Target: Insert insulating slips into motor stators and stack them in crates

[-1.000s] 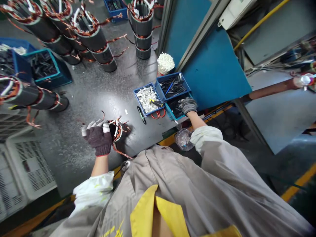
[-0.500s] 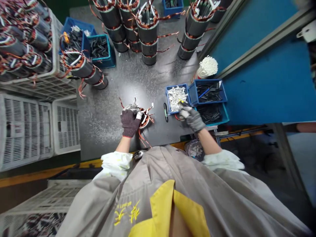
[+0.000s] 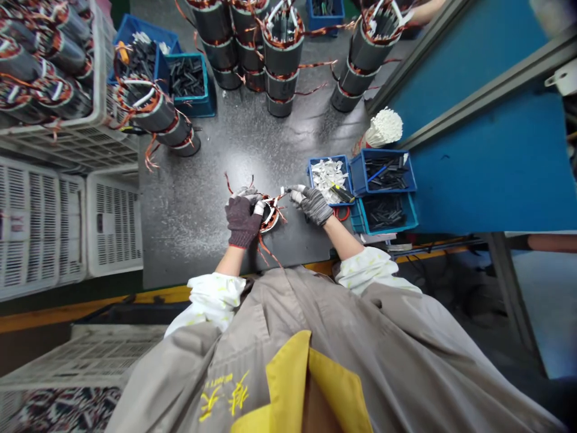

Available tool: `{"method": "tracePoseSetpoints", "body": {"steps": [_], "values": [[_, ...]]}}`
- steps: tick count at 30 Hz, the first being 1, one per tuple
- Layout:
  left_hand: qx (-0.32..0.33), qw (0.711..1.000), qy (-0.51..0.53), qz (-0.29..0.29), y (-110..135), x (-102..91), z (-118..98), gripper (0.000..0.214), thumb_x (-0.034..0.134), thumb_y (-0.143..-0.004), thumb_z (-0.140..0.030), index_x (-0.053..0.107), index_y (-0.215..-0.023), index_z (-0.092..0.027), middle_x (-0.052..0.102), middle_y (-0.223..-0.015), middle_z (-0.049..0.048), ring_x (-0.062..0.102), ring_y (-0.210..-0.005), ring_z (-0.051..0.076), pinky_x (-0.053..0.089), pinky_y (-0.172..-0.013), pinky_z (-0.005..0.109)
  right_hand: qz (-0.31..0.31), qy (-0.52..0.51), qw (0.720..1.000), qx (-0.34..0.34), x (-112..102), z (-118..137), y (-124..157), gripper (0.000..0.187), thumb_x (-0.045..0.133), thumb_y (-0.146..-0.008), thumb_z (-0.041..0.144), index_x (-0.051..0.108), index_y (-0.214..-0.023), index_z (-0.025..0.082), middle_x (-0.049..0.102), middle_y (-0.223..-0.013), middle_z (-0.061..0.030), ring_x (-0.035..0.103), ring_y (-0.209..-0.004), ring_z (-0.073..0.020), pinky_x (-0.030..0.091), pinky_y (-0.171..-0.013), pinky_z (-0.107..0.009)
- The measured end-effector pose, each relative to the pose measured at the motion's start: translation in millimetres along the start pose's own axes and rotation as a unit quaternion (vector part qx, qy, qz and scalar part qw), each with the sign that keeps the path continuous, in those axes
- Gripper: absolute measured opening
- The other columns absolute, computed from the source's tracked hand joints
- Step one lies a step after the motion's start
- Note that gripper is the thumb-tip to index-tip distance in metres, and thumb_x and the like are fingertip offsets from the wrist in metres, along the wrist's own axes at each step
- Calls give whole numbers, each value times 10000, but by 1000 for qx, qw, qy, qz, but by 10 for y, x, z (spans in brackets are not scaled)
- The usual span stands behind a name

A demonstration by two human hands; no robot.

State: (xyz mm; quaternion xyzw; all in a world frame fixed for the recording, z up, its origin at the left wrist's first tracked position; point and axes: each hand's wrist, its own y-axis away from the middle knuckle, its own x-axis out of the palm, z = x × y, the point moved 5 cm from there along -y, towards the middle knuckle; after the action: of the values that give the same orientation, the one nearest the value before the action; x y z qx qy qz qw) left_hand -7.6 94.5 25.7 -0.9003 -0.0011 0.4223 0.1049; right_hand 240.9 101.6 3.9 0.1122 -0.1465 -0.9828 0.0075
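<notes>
On the near part of the table stands a stator (image 3: 270, 218) with copper windings, white sleeves and loose copper leads. My left hand (image 3: 243, 218), in a dark glove with pale fingertips, is closed around its left side. My right hand (image 3: 312, 203), in a grey glove, has its fingers pinched together just right of the stator, close to a white-tipped lead (image 3: 282, 190). A small dark bit shows at these fingertips; what they hold is unclear. A yellow-and-black hand tool (image 3: 341, 192) lies across the blue bin (image 3: 311, 174) of white pieces, right of this hand.
Blue bin (image 3: 360, 177) and teal bin (image 3: 358, 219) hold black sleeves. A bundle of white sticks (image 3: 385, 127) stands behind. Stacked stators (image 3: 282, 66) line the back; another stack (image 3: 164, 123) leans left, near a crate (image 3: 103, 66). Another person's arm (image 3: 426, 12) reaches in far right.
My right hand has let go of the yellow-and-black tool at the white-piece bin and moved left to the stator. The black marker on the table is no longer visible. My left hand keeps its hold.
</notes>
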Motion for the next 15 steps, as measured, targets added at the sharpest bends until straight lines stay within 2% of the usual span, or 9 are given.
{"method": "tracePoseSetpoints", "body": {"steps": [3,5,9,12,13,15], "values": [[-5,1000,0,4,3,4,-7,250,647,-1019,-375,827,-1141,-253,837,-1408,132,665,-1499,368,488,-1314,581,24,91,994,-56,-46,39,16,306,724,-1036,358,913,-1233,218,878,-1138,-71,791,-1026,-246,644,-1028,-398],[-11,1000,-1,5,10,5,-8,253,642,-1015,-377,829,-1133,-254,844,-1399,132,680,-1474,375,493,-1301,592,41,185,977,-100,-61,102,20,347,665,-1085,327,912,-1315,245,876,-1276,-84,789,-1172,-281,615,-1122,-421],[-7,1000,-1,10,26,14,-19,259,639,-1021,-376,832,-1152,-264,847,-1403,121,682,-1470,367,505,-1280,581,82,390,904,-152,-65,259,-31,419,582,-1158,319,876,-1448,245,854,-1326,-141,767,-1208,-324,595,-1087,-429],[-13,1000,-10,15,29,28,-10,243,651,-1019,-358,828,-1162,-272,845,-1402,110,657,-1498,364,501,-1282,574,127,482,849,-176,-85,361,-91,440,558,-1178,350,867,-1463,218,845,-1276,-180,761,-1154,-336,571,-1028,-427],[-15,1000,-11,15,28,34,-5,240,653,-1020,-356,827,-1163,-271,843,-1401,112,655,-1498,364,499,-1283,574,141,489,841,-186,-92,385,-107,443,556,-1182,365,866,-1460,212,843,-1261,-183,760,-1146,-335,566,-1026,-426],[-12,1000,-8,19,27,48,4,243,659,-1029,-366,828,-1173,-268,836,-1401,118,649,-1503,365,500,-1280,574,167,462,846,-207,-79,407,-130,446,559,-1186,402,862,-1452,212,841,-1266,-170,761,-1156,-325,571,-1047,-418]]}}
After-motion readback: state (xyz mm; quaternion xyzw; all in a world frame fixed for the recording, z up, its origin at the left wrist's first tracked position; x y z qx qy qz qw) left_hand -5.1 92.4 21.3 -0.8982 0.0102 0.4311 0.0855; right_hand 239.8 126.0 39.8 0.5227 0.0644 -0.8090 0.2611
